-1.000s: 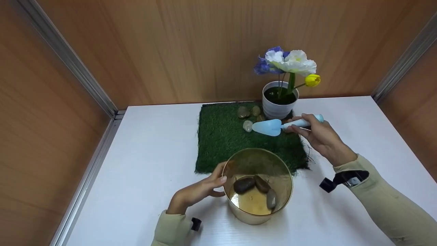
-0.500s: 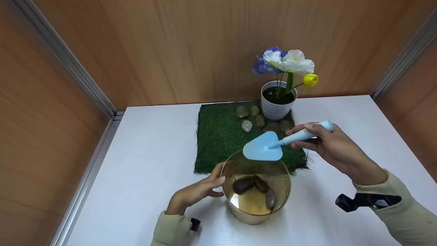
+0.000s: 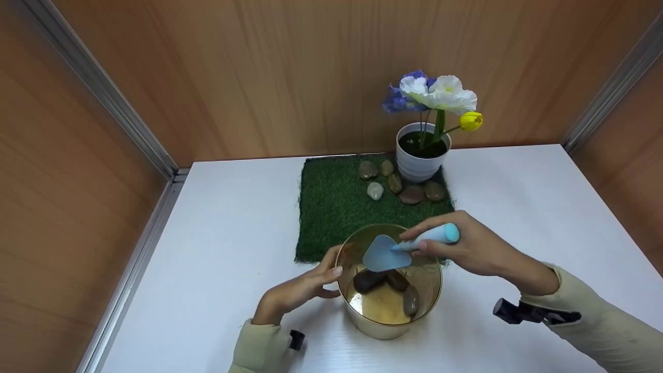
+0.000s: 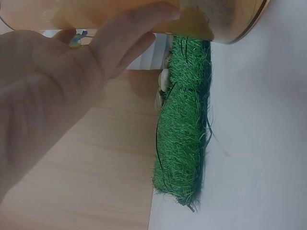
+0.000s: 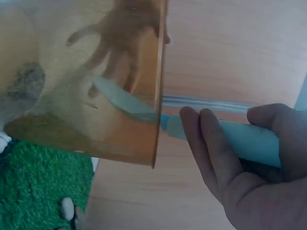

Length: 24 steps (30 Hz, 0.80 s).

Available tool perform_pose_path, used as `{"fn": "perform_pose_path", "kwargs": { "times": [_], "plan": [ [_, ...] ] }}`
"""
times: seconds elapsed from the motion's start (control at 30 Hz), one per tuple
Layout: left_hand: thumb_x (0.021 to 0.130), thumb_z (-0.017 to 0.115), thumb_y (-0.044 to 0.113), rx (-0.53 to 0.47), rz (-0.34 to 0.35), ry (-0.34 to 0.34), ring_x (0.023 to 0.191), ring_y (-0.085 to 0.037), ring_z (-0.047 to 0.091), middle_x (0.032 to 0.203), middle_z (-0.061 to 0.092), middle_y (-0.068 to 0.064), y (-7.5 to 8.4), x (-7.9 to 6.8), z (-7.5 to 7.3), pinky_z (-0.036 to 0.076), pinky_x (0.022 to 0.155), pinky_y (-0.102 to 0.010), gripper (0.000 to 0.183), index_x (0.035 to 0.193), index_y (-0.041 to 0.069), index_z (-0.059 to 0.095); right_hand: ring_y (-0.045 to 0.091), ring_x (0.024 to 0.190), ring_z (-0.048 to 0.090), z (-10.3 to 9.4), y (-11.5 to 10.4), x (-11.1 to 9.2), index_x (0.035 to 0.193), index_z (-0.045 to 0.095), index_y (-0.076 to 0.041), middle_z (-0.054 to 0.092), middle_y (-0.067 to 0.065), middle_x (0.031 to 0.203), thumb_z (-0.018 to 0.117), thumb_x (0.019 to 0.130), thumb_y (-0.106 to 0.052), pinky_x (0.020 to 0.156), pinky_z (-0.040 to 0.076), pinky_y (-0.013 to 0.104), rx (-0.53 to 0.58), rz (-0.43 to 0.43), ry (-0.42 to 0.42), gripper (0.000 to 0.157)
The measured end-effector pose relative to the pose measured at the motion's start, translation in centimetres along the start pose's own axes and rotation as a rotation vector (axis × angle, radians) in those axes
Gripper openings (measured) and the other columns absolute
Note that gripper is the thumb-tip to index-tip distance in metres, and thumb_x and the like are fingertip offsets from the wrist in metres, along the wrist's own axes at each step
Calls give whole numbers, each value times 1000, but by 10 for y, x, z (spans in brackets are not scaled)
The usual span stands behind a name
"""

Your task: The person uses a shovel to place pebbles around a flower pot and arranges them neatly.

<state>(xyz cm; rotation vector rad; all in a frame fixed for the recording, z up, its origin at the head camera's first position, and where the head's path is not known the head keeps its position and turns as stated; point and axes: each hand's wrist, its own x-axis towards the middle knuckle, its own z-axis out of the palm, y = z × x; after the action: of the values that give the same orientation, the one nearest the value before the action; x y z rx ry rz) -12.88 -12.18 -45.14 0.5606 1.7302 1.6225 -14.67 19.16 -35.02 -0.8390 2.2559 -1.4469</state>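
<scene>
An amber see-through bowl (image 3: 357,313) stands on the white table (image 3: 233,233) with three dark stones (image 3: 369,280) inside. My left hand (image 3: 331,282) rests against its left wall, the fingers (image 4: 129,33) lying fairly straight on it. My right hand (image 3: 417,244) grips the handle of a light blue trowel (image 3: 383,255). The blade is tipped down inside the bowl, just above the stones. In the right wrist view the blade (image 5: 124,100) shows through the bowl wall (image 5: 96,139), and my fingers (image 5: 206,143) wrap the handle.
A green grass mat (image 3: 331,207) lies behind the bowl, with several stones (image 3: 375,190) on it around a white pot (image 3: 419,166) of artificial flowers. Wooden walls enclose the table at the back and on both sides.
My right hand has brought the trowel from beside the pot, back over the mat and down into the bowl. The left hand and the bowl have stayed put.
</scene>
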Motion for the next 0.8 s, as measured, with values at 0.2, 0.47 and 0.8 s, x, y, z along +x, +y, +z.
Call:
{"fn": "perform_pose_path", "kwargs": {
  "times": [0.2,0.47,0.8],
  "plan": [
    [100,32,40,-5,6,1,138,-24,15,152,3,4,1,0,0,39,95,-48,49,144,37,13,13,101,60,20,3,9,112,67,-10,65,1,111,63,89,-11,82,49,29,-190,-60,-63,24],
    [100,31,41,-20,-10,-5,137,-24,16,152,3,2,2,0,0,38,96,-50,49,145,35,12,9,101,59,41,9,22,111,67,-17,65,-4,108,64,87,-9,84,48,31,-380,-86,-157,25],
    [100,31,39,-13,12,-9,137,-26,17,152,4,4,-1,0,-1,39,95,-48,48,145,36,12,8,93,61,49,17,31,105,69,-19,66,-9,100,64,87,-7,78,50,25,-383,-96,-209,23]
  ]
}}
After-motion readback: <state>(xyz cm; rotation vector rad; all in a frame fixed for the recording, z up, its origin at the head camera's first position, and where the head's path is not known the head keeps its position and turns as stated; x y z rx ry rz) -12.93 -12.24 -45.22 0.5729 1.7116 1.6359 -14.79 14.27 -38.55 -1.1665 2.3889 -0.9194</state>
